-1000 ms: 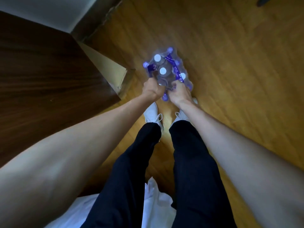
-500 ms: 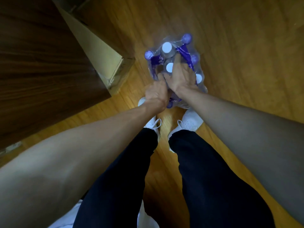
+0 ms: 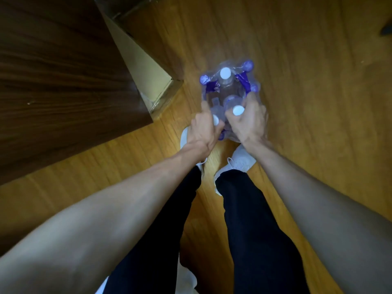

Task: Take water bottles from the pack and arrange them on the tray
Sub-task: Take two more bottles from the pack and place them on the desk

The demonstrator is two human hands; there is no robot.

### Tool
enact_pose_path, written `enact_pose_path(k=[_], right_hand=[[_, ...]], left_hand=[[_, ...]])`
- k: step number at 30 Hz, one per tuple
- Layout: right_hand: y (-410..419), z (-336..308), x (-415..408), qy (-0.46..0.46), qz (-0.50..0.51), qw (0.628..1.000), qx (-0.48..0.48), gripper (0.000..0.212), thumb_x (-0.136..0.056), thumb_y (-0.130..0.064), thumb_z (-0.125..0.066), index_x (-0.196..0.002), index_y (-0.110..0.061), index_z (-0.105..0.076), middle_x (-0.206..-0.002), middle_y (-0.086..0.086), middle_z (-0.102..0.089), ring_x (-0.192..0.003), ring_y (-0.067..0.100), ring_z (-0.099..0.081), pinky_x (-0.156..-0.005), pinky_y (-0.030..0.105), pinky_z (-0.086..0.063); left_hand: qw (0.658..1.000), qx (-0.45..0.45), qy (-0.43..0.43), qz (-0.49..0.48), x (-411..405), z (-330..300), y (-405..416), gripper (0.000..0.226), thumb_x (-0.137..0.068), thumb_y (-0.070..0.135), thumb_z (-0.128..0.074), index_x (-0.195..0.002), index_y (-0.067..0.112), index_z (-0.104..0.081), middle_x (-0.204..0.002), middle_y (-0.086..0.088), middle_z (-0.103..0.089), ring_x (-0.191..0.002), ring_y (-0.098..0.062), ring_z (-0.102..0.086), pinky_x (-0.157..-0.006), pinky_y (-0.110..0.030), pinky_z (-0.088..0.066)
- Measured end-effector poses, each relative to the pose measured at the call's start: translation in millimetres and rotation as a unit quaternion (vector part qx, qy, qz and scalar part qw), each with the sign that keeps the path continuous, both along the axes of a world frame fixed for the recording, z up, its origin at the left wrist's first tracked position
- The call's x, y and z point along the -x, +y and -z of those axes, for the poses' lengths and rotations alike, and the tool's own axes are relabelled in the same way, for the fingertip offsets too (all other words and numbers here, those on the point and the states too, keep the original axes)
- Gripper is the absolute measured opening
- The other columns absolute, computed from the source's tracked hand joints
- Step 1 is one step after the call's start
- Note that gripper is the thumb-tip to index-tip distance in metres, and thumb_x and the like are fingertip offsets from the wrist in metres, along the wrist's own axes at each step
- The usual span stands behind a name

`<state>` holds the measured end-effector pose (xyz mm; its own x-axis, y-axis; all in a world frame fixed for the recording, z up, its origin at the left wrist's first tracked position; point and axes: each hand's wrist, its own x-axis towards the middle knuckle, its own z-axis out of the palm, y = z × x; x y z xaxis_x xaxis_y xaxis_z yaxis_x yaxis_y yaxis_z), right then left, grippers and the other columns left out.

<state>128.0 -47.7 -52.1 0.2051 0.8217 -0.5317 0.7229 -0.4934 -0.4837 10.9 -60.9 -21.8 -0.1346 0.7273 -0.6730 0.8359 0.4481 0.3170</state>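
wood floor (image 3: 297,102), dark cabinet (image 3: 63,81) far left | shrink-wrapped pack (image 3: 228,90) of bottles stands on floor just beyond white shoes (image 3: 241,161) | right hand (image 3: 248,124) curled around a white-capped bottle (image 3: 238,110) at pack's near side | left hand (image 3: 203,129) grips another bottle's neck, index finger extended | purple labels, writing unreadable

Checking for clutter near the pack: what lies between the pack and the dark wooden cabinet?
In the head view, only bare wood floor lies between the pack and the cabinet; nothing stands there.
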Motion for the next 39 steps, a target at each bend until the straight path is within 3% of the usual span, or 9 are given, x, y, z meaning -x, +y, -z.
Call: enact_pose_path(k=[3,8,12,16,22,26,30,35,39], right_hand=[[-7.5,-60.2,-9.1,0.015,0.054,0.998,-0.016,0.030,-0.077,-0.029,-0.068,-0.093,-0.009,-0.053,-0.083,0.010,-0.065,-0.086,0.037,-0.061,-0.069,0.036,-0.034],[-9.3,-174.9,-19.4,0.049,0.079,0.994,-0.056,0.029,-0.070,-0.023,-0.072,-0.079,-0.014,-0.046,-0.067,0.001,-0.054,-0.074,0.037,-0.057,-0.067,0.038,-0.042],[-19.5,-288.6,-25.0,0.050,0.074,0.995,-0.049,0.030,-0.069,-0.024,-0.073,-0.082,-0.010,-0.050,-0.066,-0.001,-0.054,-0.070,0.030,-0.048,-0.063,0.035,-0.039],[-38.7,-416.2,-28.3,0.070,0.043,0.994,-0.073,0.032,-0.068,-0.028,-0.074,-0.079,-0.012,-0.049,-0.063,-0.001,-0.056,-0.070,0.033,-0.056,-0.064,0.039,-0.045],[-66.3,-583.2,-20.5,0.085,-0.004,0.987,-0.136,0.034,-0.067,-0.033,-0.078,-0.081,-0.013,-0.054,-0.069,-0.003,-0.059,-0.071,0.026,-0.061,-0.065,0.038,-0.049],[-80.7,-651.6,-8.8,0.079,-0.055,0.979,-0.180,0.036,-0.069,-0.041,-0.079,-0.085,-0.017,-0.057,-0.074,-0.009,-0.057,-0.067,0.015,-0.060,-0.059,0.030,-0.053],[-87.2,-704.5,17.8,0.073,-0.110,0.967,-0.217,0.034,-0.074,-0.045,-0.078,-0.085,-0.019,-0.058,-0.075,-0.009,-0.056,-0.059,0.003,-0.051,-0.049,0.011,-0.030],[-93.4,-763.5,73.1,0.075,-0.159,0.954,-0.243,0.032,-0.070,-0.043,-0.077,-0.080,-0.018,-0.061,-0.068,-0.013,-0.053,-0.062,0.008,-0.053,-0.049,0.015,-0.033],[-101.1,-801.5,134.2,0.098,-0.195,0.938,-0.271,0.032,-0.064,-0.041,-0.075,-0.078,-0.015,-0.066,-0.071,-0.005,-0.064,-0.068,0.017,-0.059,-0.051,0.022,-0.039]], left_hand=[[0.996,-0.008,-0.032,-0.077,-3.6,-55.7,-3.2,0.033,-0.093,0.023,-0.058,-0.114,0.010,-0.037,-0.093,-0.012,-0.064,-0.086,-0.037,-0.061,-0.066,-0.037,-0.044],[0.987,-0.025,-0.064,-0.148,-7.7,-158.6,-13.1,0.024,-0.096,0.025,-0.056,-0.104,0.014,-0.036,-0.075,0.006,-0.050,-0.061,-0.010,-0.046,-0.051,-0.027,-0.029],[0.987,-0.068,-0.053,-0.137,-14.8,-271.1,-20.1,0.029,-0.091,0.029,-0.059,-0.100,0.013,-0.036,-0.079,-0.002,-0.056,-0.065,-0.022,-0.050,-0.054,-0.036,-0.041],[0.987,-0.097,-0.040,-0.124,-20.8,-401.3,-30.6,0.031,-0.088,0.033,-0.059,-0.097,0.016,-0.036,-0.082,-0.005,-0.058,-0.073,-0.031,-0.056,-0.063,-0.046,-0.051],[0.972,-0.184,-0.058,-0.131,-12.5,-554.4,-60.0,0.029,-0.087,0.033,-0.063,-0.094,0.017,-0.040,-0.074,-0.002,-0.058,-0.058,-0.018,-0.050,-0.048,-0.026,-0.036],[0.956,-0.252,-0.043,-0.145,4.2,-620.1,-81.1,0.027,-0.086,0.033,-0.063,-0.093,0.016,-0.043,-0.072,-0.002,-0.059,-0.060,-0.020,-0.059,-0.050,-0.030,-0.048],[0.933,-0.314,-0.022,-0.175,33.8,-668.3,-98.0,0.026,-0.087,0.034,-0.062,-0.095,0.017,-0.043,-0.073,0.000,-0.059,-0.060,-0.018,-0.059,-0.052,-0.031,-0.050],[0.900,-0.362,-0.021,-0.242,89.3,-726.9,-122.3,0.030,-0.082,0.030,-0.066,-0.092,0.010,-0.046,-0.076,-0.009,-0.060,-0.070,-0.035,-0.055,-0.058,-0.034,-0.037],[0.868,-0.404,-0.011,-0.290,144.5,-769.3,-147.1,0.034,-0.081,0.030,-0.068,-0.091,0.008,-0.046,-0.082,-0.012,-0.063,-0.077,-0.040,-0.056,-0.061,-0.038,-0.039]])
